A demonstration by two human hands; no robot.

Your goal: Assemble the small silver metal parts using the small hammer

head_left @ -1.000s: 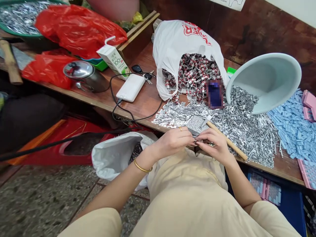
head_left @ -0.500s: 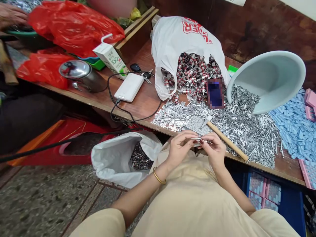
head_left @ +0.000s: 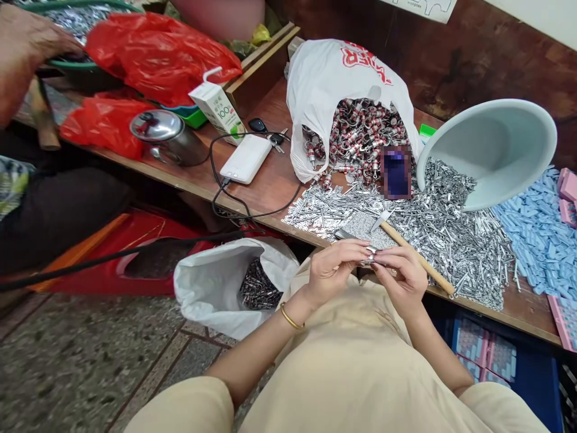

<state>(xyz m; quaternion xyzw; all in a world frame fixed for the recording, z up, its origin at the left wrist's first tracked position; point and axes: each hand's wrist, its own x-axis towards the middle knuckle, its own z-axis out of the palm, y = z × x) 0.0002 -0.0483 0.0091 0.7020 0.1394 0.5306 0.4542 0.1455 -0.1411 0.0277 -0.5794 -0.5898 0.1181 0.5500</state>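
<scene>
Both of my hands meet at the table's front edge, fingers pinched round a small shiny metal part (head_left: pixel 370 254) that is mostly hidden. My left hand (head_left: pixel 334 264), closed, grips its left side; my right hand (head_left: pixel 402 273), also closed, has its right side. Just beyond the fingers lies a speckled grey block (head_left: pixel 366 230). A hammer (head_left: pixel 417 255) with a wooden handle rests with its head on that block. Around it spreads a heap of loose silver metal parts (head_left: pixel 469 252).
Behind the heap, a white plastic bag (head_left: pixel 349 72) spills red-banded metal pieces, with a phone against them. A grey-blue tub (head_left: pixel 509 150) lies tipped at right beside blue plastic pieces (head_left: pixel 536 228). An open white sack (head_left: pixel 207 288) stands below the table edge. Another person's hand (head_left: pixel 36 39) is at upper left.
The view has shifted slightly, moving the tabletop right and down in frame. My right fingers have changed their hold on the metal part. The other person's hand reaches further in.
</scene>
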